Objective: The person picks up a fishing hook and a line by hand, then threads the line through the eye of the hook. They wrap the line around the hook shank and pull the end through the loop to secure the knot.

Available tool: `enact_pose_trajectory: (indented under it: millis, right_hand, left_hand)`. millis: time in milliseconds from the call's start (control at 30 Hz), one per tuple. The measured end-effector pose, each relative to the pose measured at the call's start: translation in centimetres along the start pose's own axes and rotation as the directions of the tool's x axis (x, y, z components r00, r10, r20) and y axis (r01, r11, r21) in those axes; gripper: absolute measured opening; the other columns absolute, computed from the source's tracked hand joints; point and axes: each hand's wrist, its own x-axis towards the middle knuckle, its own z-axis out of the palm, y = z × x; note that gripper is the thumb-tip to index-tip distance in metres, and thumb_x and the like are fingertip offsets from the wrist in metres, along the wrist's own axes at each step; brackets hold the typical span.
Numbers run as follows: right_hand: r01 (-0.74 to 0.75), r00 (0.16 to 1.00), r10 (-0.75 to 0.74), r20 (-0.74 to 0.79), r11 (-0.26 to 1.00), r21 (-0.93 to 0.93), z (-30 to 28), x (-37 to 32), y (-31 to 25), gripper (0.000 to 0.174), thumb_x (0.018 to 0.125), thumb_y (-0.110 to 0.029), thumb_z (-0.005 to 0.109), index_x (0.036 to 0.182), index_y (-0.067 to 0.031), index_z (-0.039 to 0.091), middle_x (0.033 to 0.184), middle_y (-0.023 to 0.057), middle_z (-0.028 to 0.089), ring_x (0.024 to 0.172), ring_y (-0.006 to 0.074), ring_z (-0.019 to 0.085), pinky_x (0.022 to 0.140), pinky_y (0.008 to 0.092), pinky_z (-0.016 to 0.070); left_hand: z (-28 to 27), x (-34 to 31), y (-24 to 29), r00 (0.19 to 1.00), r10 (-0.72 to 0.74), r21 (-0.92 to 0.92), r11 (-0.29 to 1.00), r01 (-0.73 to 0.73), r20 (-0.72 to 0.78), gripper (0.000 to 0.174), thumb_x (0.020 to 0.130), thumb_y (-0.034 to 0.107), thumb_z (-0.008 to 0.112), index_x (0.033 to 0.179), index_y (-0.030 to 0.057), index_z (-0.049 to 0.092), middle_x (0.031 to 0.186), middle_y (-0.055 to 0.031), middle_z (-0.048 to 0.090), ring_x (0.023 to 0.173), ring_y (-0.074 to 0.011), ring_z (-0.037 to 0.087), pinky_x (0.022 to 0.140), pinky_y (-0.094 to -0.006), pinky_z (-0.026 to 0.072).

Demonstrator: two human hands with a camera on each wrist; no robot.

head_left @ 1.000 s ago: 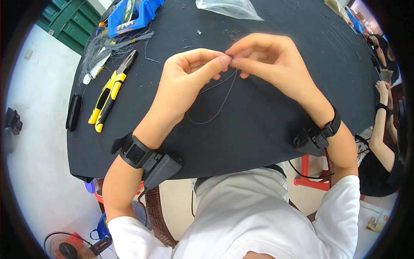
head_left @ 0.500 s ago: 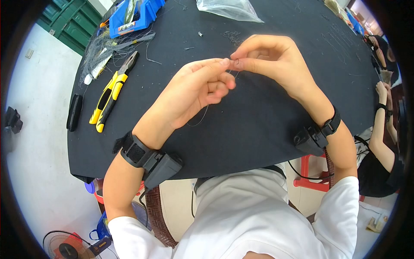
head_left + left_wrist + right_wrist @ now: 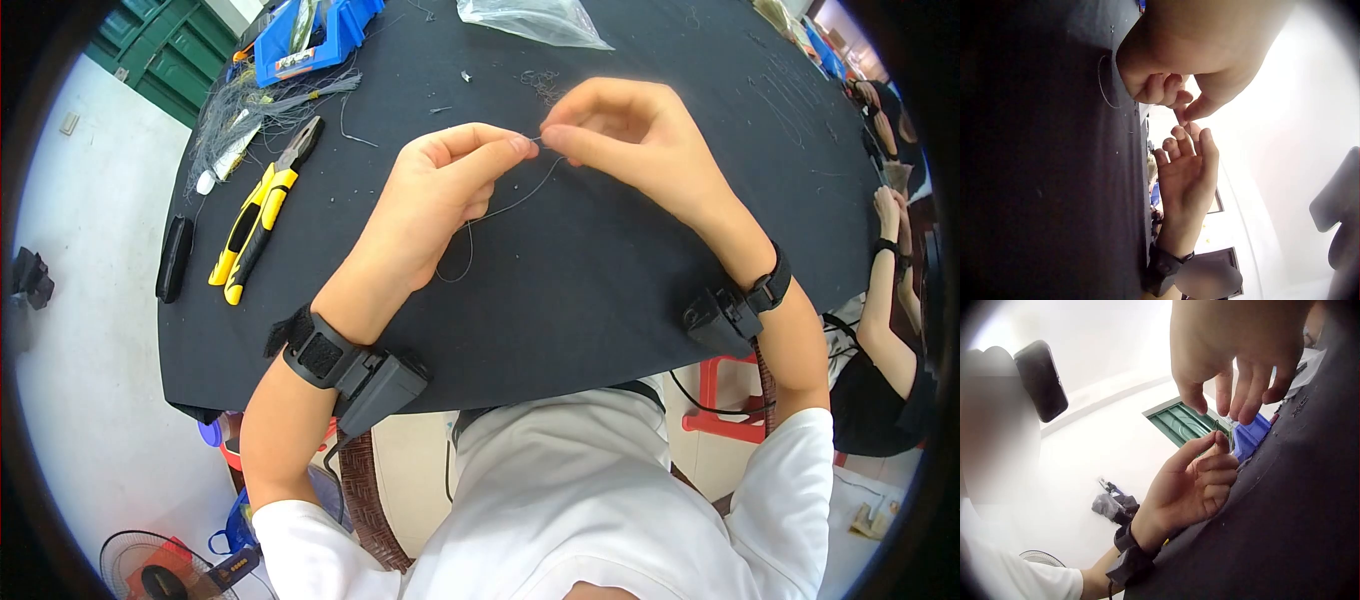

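Over the black-covered table (image 3: 620, 310), my left hand (image 3: 435, 185) pinches a thin grey line (image 3: 522, 202) between thumb and index finger. The line hangs in a loose curve below that hand. A small dark loop (image 3: 1215, 425) pokes up from the left fingertips in the right wrist view. My right hand (image 3: 635, 145) is just to the right, its thumb and fingers spread slightly apart around the loop's tip. In the left wrist view the right hand's fingers (image 3: 1177, 132) look loosely bent, close to the left fingertips.
Yellow-and-black pliers (image 3: 255, 220) and a black case (image 3: 175, 258) lie at the left. Behind them are a bundle of grey strands (image 3: 325, 90) and a blue bin (image 3: 335, 45). A clear plastic bag (image 3: 540, 22) lies at the back. Another person's arm (image 3: 880, 310) is at the right.
My left hand turned and its lower fingers spread half a second ago, then curled in again. The right fingertips have parted from the left ones, and more of the line shows.
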Motion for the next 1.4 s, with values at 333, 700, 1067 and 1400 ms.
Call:
enact_pose_trajectory:
  millis: [333,700,1067,1400]
  right_hand:
    - [0.007,1.0,-0.007,0.013,1.0,-0.02,0.0,0.0,0.4,0.015,0.079,-0.017,0.062,0.083,-0.0031,0.064,0.071,0.0004,0.061,0.062,0.0041,0.054,0.056,0.0189,0.042]
    - [0.053,0.997,-0.044,0.058,0.985,-0.165,-1.6,0.4,0.6,0.017,0.079,-0.019,0.06,0.085,-0.0033,0.064,0.074,0.0023,0.062,0.067,0.0075,0.055,0.061,0.0217,0.0441]
    - [0.131,0.986,-0.168,0.018,0.691,-0.711,-4.8,3.1,3.7,0.015,0.074,-0.011,0.061,0.084,-0.0004,0.064,0.077,0.01,0.064,0.072,0.0187,0.061,0.07,0.0294,0.0476]
    - [0.124,0.99,-0.031,0.136,0.647,-0.752,-3.4,5.0,3.3,0.013,0.073,-0.014,0.063,0.08,-0.0024,0.064,0.072,0.0114,0.063,0.066,0.0234,0.06,0.062,0.032,0.0467]
  left_hand:
    - [-0.5,0.1,-0.1,1.0,-0.021,-0.071,0.997,0.022,0.021,0.019,0.083,0.019,0.059,0.09,0.0022,0.065,0.062,0.0083,0.047,0.052,0.0007,0.032,0.045,-0.0154,0.0225]
    - [0.1,0.1,-0.1,1.0,0.014,0.147,0.989,-0.011,-0.015,0.022,0.084,0.019,0.059,0.094,0.0,0.064,0.056,0.0078,0.041,0.048,-0.001,0.029,0.045,-0.0172,0.0221]
    - [-0.2,-0.1,0.0,0.997,-0.077,0.091,0.993,0.078,-0.008,0.022,0.084,0.017,0.06,0.094,-0.0027,0.063,0.059,0.0063,0.042,0.053,-0.0018,0.035,0.047,-0.0162,0.0279]
    - [-0.2,0.0,0.0,0.997,-0.076,0.07,0.995,0.074,0.031,0.022,0.083,0.018,0.062,0.093,-0.0015,0.063,0.063,0.0047,0.047,0.056,-0.0026,0.038,0.05,-0.0159,0.0317]
